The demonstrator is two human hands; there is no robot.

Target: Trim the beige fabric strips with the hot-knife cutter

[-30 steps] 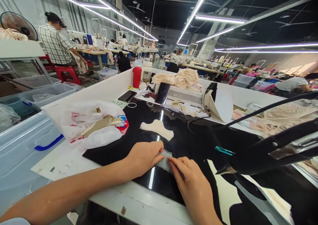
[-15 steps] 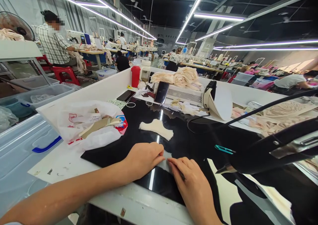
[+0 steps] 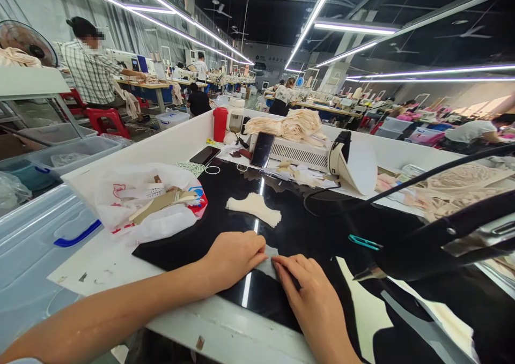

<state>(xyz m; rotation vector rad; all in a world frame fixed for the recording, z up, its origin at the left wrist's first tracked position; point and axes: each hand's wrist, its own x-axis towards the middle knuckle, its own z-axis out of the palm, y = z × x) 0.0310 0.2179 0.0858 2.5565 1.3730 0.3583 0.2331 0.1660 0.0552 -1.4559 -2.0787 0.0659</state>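
A small translucent grey piece (image 3: 270,265) lies on the glossy black work surface (image 3: 213,222) between my hands. My left hand (image 3: 237,257) rests over its left side, with thumb and fingers pinched together on it. From the right, my right hand (image 3: 308,283) touches the piece with its fingers pressed together at the tips. Beyond them lies a cream fabric piece (image 3: 254,207) with a curved outline. Pale cut shapes (image 3: 366,307) are to the right of my right hand, near a dark pointed tool (image 3: 418,251).
A plastic bag with scraps (image 3: 153,206) stands at left. Teal thread snips (image 3: 364,242) lie at right, below a black cable (image 3: 386,190). Phones, a red container (image 3: 219,124), a white vented box (image 3: 298,155) and stacked cream fabric (image 3: 295,125) line the back.
Both hands stay almost in place around the grey piece. In the background at left, the person in the checked shirt has reached an arm forward toward the table.
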